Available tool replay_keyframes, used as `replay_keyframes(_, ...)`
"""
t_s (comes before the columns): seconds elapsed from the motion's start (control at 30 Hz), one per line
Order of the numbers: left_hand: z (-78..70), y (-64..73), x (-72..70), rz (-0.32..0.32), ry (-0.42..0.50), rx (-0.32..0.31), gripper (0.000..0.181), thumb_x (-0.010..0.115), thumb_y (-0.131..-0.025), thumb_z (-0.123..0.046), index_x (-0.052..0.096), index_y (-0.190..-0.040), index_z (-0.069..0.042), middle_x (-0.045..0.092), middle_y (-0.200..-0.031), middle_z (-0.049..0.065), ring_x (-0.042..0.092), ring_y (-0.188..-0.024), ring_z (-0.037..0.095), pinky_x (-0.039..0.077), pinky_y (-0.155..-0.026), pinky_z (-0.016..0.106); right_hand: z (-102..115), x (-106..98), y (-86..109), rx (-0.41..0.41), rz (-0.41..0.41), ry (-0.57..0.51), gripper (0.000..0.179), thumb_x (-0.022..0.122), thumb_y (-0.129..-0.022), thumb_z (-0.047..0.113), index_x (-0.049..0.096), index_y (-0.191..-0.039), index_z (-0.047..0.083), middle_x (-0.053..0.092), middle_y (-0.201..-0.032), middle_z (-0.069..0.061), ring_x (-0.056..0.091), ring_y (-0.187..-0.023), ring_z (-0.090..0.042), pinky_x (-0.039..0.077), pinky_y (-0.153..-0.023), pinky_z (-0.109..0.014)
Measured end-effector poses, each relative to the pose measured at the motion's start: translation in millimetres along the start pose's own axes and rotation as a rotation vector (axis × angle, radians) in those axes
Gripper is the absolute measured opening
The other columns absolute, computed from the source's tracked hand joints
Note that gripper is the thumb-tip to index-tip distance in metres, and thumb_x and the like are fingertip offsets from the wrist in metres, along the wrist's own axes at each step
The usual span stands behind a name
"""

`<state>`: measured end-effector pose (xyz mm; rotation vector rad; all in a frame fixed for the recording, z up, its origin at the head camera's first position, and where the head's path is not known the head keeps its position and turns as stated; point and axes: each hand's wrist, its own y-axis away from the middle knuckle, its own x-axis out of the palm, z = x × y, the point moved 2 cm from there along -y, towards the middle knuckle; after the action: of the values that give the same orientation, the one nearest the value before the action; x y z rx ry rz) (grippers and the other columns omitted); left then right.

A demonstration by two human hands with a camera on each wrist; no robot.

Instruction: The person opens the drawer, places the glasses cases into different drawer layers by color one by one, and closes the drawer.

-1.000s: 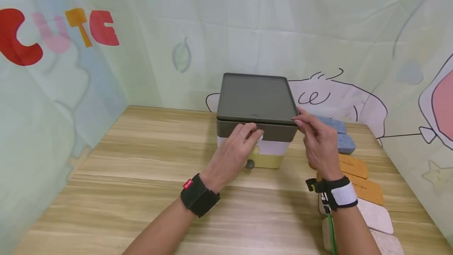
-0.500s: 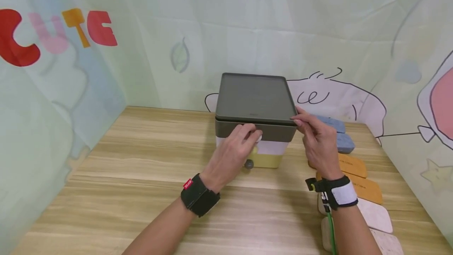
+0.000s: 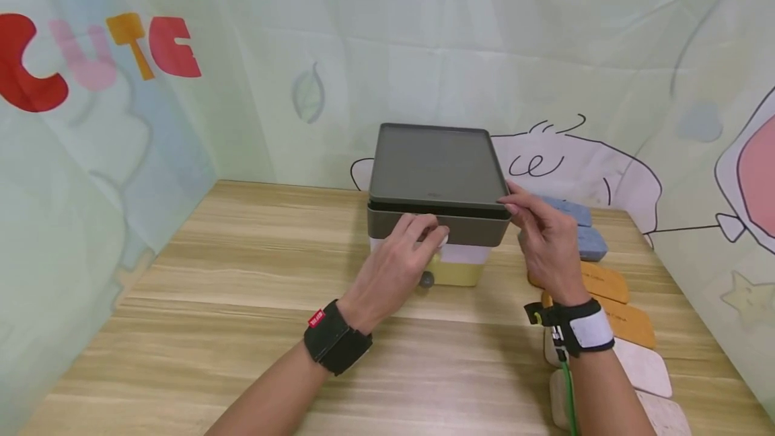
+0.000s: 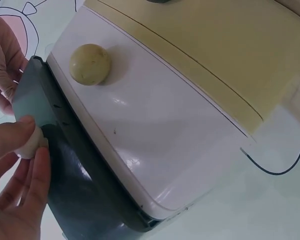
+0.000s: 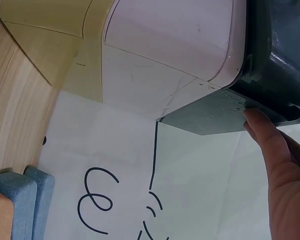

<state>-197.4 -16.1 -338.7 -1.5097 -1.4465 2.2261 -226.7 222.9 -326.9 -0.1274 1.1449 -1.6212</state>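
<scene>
A small drawer cabinet with a dark grey top stands on the wooden table. Its dark grey top drawer sticks out slightly at the front, with a thin dark gap under the top panel. Below it are a white drawer, with a yellowish round knob, and a yellow drawer with a grey knob. My left hand pinches the top drawer's white knob between thumb and fingers. With thumb and fingertips, my right hand holds the cabinet's front right top corner.
Along the right side of the table lie blue blocks, orange blocks and whitish blocks, all with rounded ends. A printed cloth hangs behind and at both sides. A green cable runs along the right forearm.
The top drawer has come a little forward out of the cabinet, and the gap above it is wider. My left hand has shifted slightly towards me with it; my right hand stays at the corner.
</scene>
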Motion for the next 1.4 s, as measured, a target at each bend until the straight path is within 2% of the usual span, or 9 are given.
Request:
replay_keyframes(0.13,-0.6,0.2,-1.7,0.009,0.007,0.007,0.028,0.067,-0.095,0.0,0.067,-0.123,-0.003,0.061,-0.118,0.009,0.058,-0.108,0.021,0.055,-0.09,0.023,0.2,-0.8,-1.2,-0.006,0.001,-0.014,0.018,0.06,-0.1,0.005,0.075,-0.108,0.005,0.067,-0.136,-0.009,0.069,-0.115,-0.025,0.051,-0.086,-0.008)
replay_keyframes(0.33,-1.2,0.7,-2.6,0.014,0.019,0.014,0.03,0.068,-0.094,0.002,0.068,-0.124,-0.001,0.06,-0.116,0.01,0.058,-0.106,0.02,0.055,-0.088,0.022,0.1,-1.3,-1.5,-0.013,-0.003,-0.017,0.018,0.061,-0.099,0.005,0.076,-0.108,0.006,0.067,-0.135,-0.009,0.066,-0.113,0.0,0.051,-0.085,-0.007)
replay_keyframes(0.43,-1.5,1.1,-3.1,0.014,0.022,0.021,0.029,0.067,-0.094,0.001,0.068,-0.123,-0.001,0.059,-0.115,0.009,0.057,-0.105,0.02,0.055,-0.087,0.022,-0.1,-1.4,-1.3,-0.018,-0.005,-0.017,0.018,0.061,-0.099,0.004,0.076,-0.108,0.005,0.067,-0.135,-0.01,0.063,-0.112,0.007,0.051,-0.085,-0.007)
replay_keyframes(0.63,-2.3,-0.3,-2.7,-0.003,0.015,0.027,0.025,0.069,-0.095,-0.005,0.069,-0.12,-0.001,0.061,-0.115,0.009,0.058,-0.104,0.019,0.054,-0.089,0.021,-0.2,-1.2,-1.2,-0.022,-0.012,-0.002,0.018,0.061,-0.099,0.005,0.076,-0.108,0.005,0.067,-0.135,-0.009,0.063,-0.11,0.008,0.051,-0.083,-0.006)
replay_keyframes(0.9,-4.3,0.2,-0.2,-0.026,-0.018,0.032,0.028,0.072,-0.09,0.004,0.072,-0.118,0.0,0.063,-0.113,0.009,0.059,-0.105,0.019,0.055,-0.091,0.021,-0.2,-0.8,0.0,-0.012,-0.014,0.019,0.018,0.061,-0.099,0.006,0.076,-0.108,0.005,0.067,-0.135,-0.008,0.065,-0.105,0.008,0.051,-0.082,-0.005)
replay_keyframes(1.13,-6.7,1.3,-2.6,-0.002,-0.055,0.042,0.03,0.072,-0.089,0.004,0.072,-0.118,-0.001,0.063,-0.116,0.009,0.059,-0.107,0.02,0.054,-0.095,0.021,0.6,-0.7,0.7,-0.004,-0.011,0.044,0.018,0.061,-0.1,0.008,0.075,-0.11,0.005,0.067,-0.136,-0.006,0.071,-0.104,-0.01,0.05,-0.082,-0.004)
replay_keyframes(1.2,-7.2,1.5,-3.4,0.002,-0.053,0.041,0.029,0.072,-0.089,0.005,0.072,-0.118,-0.002,0.063,-0.116,0.009,0.059,-0.107,0.02,0.054,-0.094,0.021,0.8,-0.6,0.7,-0.006,-0.013,0.045,0.018,0.061,-0.1,0.008,0.075,-0.11,0.005,0.067,-0.136,-0.007,0.07,-0.106,-0.008,0.05,-0.081,-0.004)
replay_keyframes(1.4,-8.7,1.8,-6.2,0.0,-0.038,0.037,0.027,0.067,-0.09,0.008,0.072,-0.115,-0.001,0.062,-0.113,0.009,0.059,-0.103,0.019,0.055,-0.09,0.019,1.2,0.1,0.0,-0.017,-0.018,0.04,0.018,0.061,-0.1,0.007,0.075,-0.109,0.005,0.067,-0.136,-0.008,0.061,-0.102,0.016,0.048,-0.077,-0.003)
